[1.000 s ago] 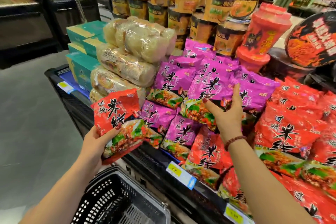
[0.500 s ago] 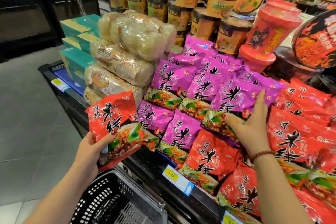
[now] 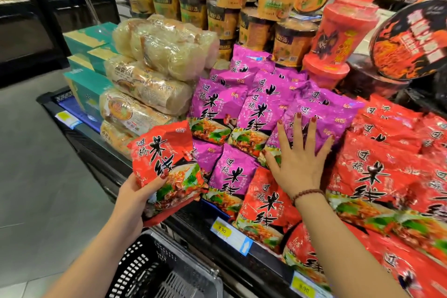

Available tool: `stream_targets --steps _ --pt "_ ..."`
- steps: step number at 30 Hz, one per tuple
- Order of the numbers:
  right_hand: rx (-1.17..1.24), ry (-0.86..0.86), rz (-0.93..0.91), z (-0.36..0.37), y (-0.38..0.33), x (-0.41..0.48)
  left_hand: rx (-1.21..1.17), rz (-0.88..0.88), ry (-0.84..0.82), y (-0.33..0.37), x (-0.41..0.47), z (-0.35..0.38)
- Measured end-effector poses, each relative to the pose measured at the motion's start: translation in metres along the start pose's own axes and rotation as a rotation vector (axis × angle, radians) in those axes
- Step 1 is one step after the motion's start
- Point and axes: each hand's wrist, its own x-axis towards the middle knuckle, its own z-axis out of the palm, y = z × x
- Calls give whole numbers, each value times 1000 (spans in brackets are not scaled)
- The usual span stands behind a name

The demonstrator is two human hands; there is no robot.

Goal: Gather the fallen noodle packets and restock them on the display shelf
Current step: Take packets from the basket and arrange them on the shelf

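Note:
My left hand (image 3: 131, 197) grips a red noodle packet (image 3: 167, 167) by its lower left corner, holding it upright in front of the display shelf (image 3: 193, 222). My right hand (image 3: 298, 161) lies flat with spread fingers on a purple noodle packet (image 3: 324, 116), pressing it into the pile of purple packets (image 3: 217, 104). Red packets (image 3: 377, 176) of the same kind fill the shelf to the right, and one red packet (image 3: 263, 203) sits just below my right palm.
A black plastic basket (image 3: 154, 271) is below my arms at the shelf front. Clear bags of dried noodles (image 3: 154, 75) and teal boxes (image 3: 84, 89) stack at the left. Cup noodles (image 3: 242, 7) and red tubs (image 3: 343, 31) stand behind. Grey floor (image 3: 36, 164) lies left.
My right hand has let go of the purple packet it carried, leaving it on the pile, and now lies flat on it. The left hand still holds the red packet.

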Motion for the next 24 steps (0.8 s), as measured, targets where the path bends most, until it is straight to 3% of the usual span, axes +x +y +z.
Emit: stream_targets --steps 9,14,17,21,24 --pt "26 -80 7 27 8 10 0 -43 -28 -1 -10 7" --pt "20 -217 3 11 9 14 -16 -28 -100 8 -29 2" --pt "52 -146 -25 -12 7 7 2 -26 -155 12 -40 -3" --pt "401 95 -37 -56 -21 -46 4 -30 -225 13 -53 -9" --pt "950 -174 -8 -89 -57 -100 31 -17 -331 8 -66 -9"
